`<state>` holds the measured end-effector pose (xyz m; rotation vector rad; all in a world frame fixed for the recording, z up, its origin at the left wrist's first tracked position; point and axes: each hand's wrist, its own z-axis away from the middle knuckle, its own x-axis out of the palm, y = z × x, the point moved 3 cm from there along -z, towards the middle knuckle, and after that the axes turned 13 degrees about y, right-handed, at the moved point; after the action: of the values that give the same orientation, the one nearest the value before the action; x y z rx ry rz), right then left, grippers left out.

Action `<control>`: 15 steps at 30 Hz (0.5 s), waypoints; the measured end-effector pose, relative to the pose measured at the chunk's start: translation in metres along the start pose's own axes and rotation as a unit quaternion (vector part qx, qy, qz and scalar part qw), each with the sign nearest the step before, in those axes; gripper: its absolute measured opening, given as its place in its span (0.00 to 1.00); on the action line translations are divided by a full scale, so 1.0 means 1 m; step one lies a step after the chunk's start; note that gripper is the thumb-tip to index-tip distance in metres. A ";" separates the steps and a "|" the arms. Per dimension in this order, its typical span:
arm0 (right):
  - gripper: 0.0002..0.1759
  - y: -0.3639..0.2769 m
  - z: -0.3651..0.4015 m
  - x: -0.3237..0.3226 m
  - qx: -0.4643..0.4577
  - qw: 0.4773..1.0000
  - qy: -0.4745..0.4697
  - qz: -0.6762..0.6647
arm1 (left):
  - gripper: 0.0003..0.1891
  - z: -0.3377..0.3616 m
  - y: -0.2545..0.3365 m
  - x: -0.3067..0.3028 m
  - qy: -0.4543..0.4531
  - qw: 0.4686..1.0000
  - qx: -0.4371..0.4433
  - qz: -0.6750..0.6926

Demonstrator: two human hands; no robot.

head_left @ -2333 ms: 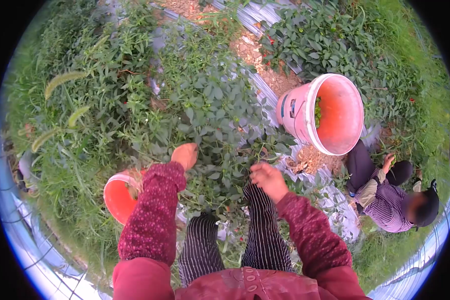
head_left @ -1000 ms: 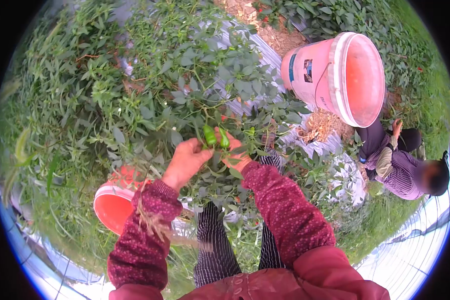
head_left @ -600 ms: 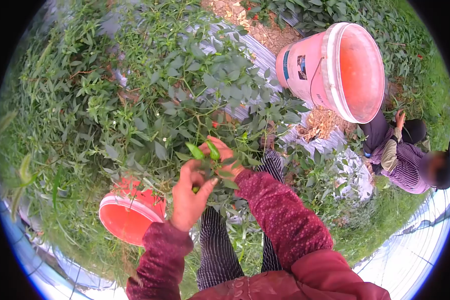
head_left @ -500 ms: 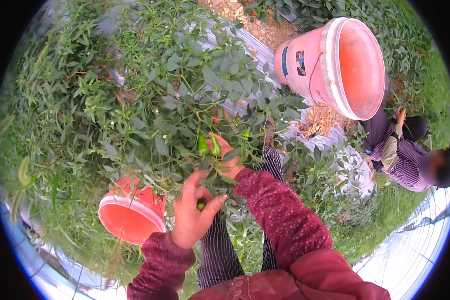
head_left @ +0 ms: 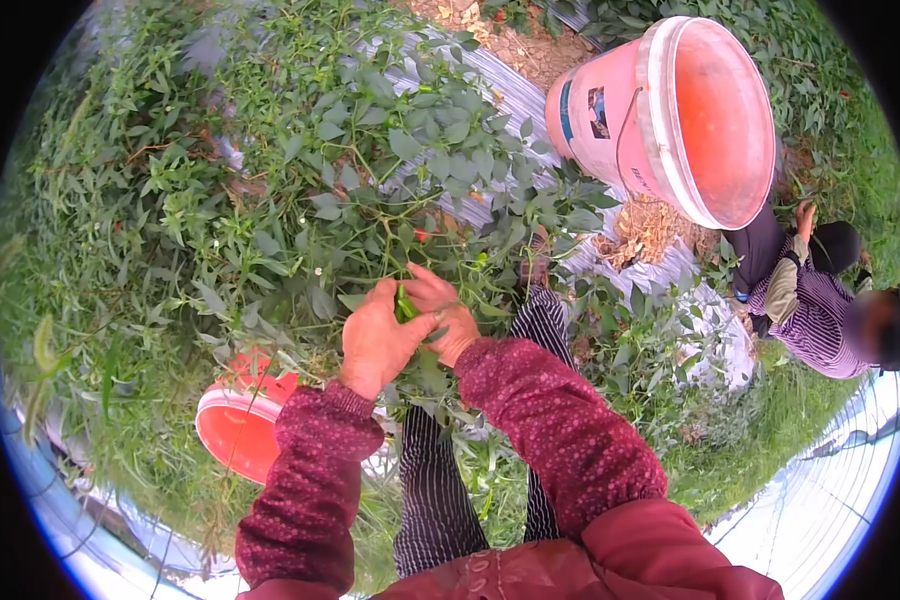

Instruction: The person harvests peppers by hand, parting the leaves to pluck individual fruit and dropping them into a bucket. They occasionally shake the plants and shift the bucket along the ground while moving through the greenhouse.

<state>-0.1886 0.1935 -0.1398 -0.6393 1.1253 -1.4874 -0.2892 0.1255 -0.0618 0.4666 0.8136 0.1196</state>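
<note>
Green peppers (head_left: pixel 406 306) show between my two hands, in front of a leafy pepper plant (head_left: pixel 410 150). My left hand (head_left: pixel 378 340) is bent round them from the left, with thumb and fingers closed on the green peppers. From the right, my right hand (head_left: pixel 444 314) meets it, its fingers closed against the same peppers and partly hidden by leaves. The fingertips of both hands nearly touch. A small red pepper (head_left: pixel 423 235) hangs among the leaves just above.
A large pink bucket (head_left: pixel 610 120) lies tilted at the upper right. A red bucket (head_left: pixel 238 430) is at the lower left among the plants. Another person (head_left: pixel 815 315) crouches at the right edge. Silvery plastic sheeting (head_left: pixel 515 90) runs between the plants.
My left hand has moved up and right to meet my right hand at the green peppers. My right hand has shifted slightly, and its peppers are now mostly covered.
</note>
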 end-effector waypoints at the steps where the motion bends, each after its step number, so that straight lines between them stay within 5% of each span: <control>1: 0.29 0.003 0.000 0.000 0.001 1.000 0.002 0.001 | 0.24 0.004 0.002 0.001 0.013 1.000 0.008 -0.003; 4: 0.23 0.004 -0.003 0.000 -0.089 0.996 0.029 0.007 | 0.19 0.018 0.009 -0.002 0.035 0.998 0.052 -0.018; 6: 0.22 0.014 -0.010 0.009 0.026 0.996 -0.074 -0.039 | 0.17 0.020 0.013 -0.001 0.046 0.994 0.091 -0.026; 8: 0.21 -0.005 -0.010 0.005 0.059 0.993 -0.069 -0.074 | 0.16 0.021 0.016 -0.003 0.096 0.979 0.178 -0.019; 10: 0.13 -0.019 -0.012 0.000 -0.030 0.998 -0.040 -0.036 | 0.15 0.019 0.024 -0.014 0.089 0.981 0.171 -0.016; 15: 0.21 -0.006 -0.008 0.003 -0.133 0.988 0.055 0.059 | 0.11 0.031 0.054 -0.034 0.003 0.977 0.176 0.120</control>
<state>-0.1989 0.1923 -0.1385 -0.6653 1.4383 -1.2946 -0.2859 0.1527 0.0034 0.8999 0.7837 0.2018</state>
